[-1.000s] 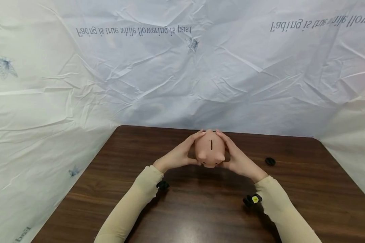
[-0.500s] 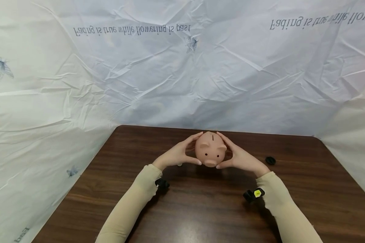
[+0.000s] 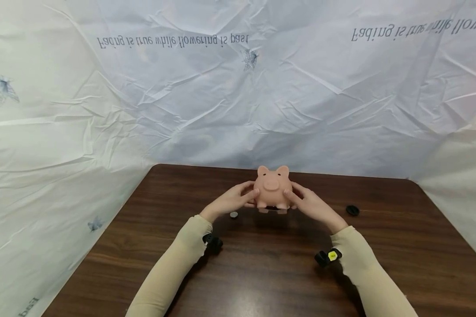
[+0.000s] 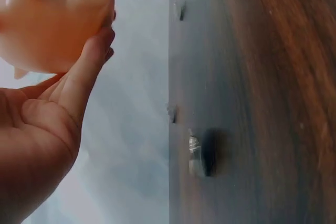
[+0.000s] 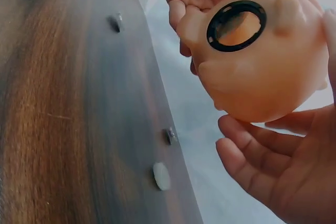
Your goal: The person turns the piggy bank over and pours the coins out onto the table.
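Note:
A pink piggy bank [image 3: 273,189] is held up above the table between both hands, tilted back so its snout and feet face the head camera. My left hand [image 3: 232,201] grips one side of it and my right hand [image 3: 312,205] the other, thumbs on the front. In the right wrist view, the black-ringed hole [image 5: 237,25] in its belly is uncovered, and the inside shows through. A small pale disc [image 3: 233,215], perhaps a coin, lies on the table beside my left hand.
A round black cap [image 3: 352,210] lies on the brown wooden table [image 3: 246,273], right of the hands. Small blurred pieces, including a shiny disc [image 4: 196,157], show on the tabletop in the wrist views. White printed sheeting [image 3: 206,110] hangs behind and beside the table.
The piggy bank has been tipped backward: its slot faced the camera, then its face, and now its snout and feet show. The pale disc has come into full view beside my left hand.

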`<state>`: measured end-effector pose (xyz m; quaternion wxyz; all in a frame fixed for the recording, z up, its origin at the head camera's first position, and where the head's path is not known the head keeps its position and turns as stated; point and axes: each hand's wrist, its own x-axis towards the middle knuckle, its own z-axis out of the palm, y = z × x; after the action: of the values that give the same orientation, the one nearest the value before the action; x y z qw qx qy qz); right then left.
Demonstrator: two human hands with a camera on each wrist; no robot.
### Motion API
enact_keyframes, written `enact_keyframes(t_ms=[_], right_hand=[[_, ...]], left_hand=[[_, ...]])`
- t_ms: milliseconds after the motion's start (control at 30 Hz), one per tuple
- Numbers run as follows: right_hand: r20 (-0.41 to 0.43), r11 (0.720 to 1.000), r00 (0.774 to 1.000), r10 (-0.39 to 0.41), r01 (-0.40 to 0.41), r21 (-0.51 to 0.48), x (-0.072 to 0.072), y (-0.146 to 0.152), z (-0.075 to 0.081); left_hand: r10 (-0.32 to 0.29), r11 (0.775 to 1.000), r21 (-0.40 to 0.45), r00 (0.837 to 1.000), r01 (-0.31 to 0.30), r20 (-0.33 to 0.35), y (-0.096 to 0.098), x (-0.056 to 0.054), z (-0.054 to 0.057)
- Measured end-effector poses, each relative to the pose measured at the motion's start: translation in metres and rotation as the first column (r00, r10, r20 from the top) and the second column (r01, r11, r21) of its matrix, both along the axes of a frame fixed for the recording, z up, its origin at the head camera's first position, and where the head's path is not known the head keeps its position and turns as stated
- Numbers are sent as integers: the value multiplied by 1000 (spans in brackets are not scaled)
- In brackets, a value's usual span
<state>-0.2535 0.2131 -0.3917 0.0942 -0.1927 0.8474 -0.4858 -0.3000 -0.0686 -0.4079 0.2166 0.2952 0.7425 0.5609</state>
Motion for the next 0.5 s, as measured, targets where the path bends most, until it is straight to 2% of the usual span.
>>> enact_keyframes(t_ms=[100, 300, 500], right_hand=[[0, 1000, 1000, -2, 2, 12, 0, 0, -1], [9, 1000, 1000, 1, -1, 1, -1, -1, -4], [45, 995, 999, 13, -8, -102, -1, -1, -2]], left_hand=[[26, 999, -19, 1000, -26, 12, 1, 1, -1], [34, 999, -32, 999, -34, 4, 2, 2, -1], [33, 999, -18, 999, -34, -28, 0, 3, 5]])
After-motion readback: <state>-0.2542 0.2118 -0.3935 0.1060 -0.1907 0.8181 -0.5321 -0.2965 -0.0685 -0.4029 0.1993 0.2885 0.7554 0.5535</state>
